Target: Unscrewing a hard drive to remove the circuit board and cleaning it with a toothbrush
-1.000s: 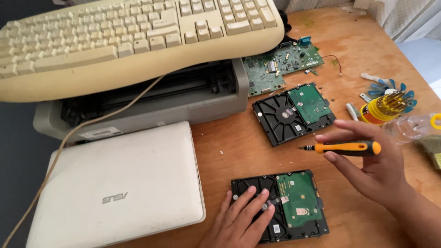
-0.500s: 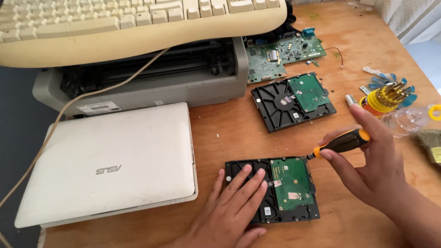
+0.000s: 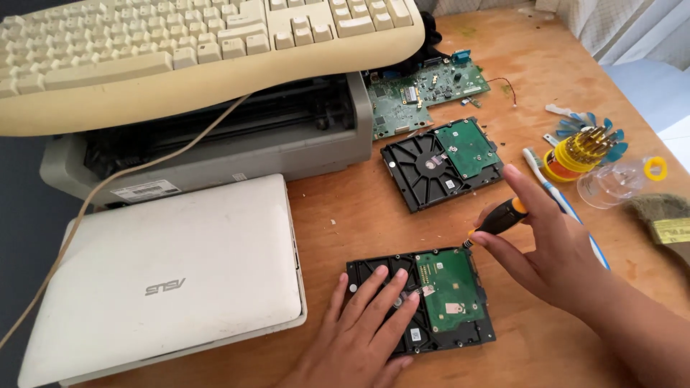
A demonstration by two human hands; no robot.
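Observation:
A black hard drive (image 3: 453, 305) with a green circuit board lies face-up near the table's front edge. My left hand (image 3: 363, 323) rests flat on its left half, fingers spread. My right hand (image 3: 550, 248) grips a black and orange screwdriver (image 3: 499, 218), whose tip touches the drive's upper right corner. A second hard drive (image 3: 440, 162) of the same kind lies farther back.
A closed white laptop (image 3: 169, 276) sits left of the drive. Behind it stand a grey printer (image 3: 215, 144) and a beige keyboard (image 3: 194, 50) on top. A bare green circuit board (image 3: 424, 90), a screwdriver bit set (image 3: 578, 147), a toothbrush (image 3: 564, 205) and a clear plastic cap (image 3: 618, 183) lie on the wooden table (image 3: 330, 215).
My right hand has brought the screwdriver down from level above the table to the near drive's upper right corner. My left hand has settled flatter on the drive.

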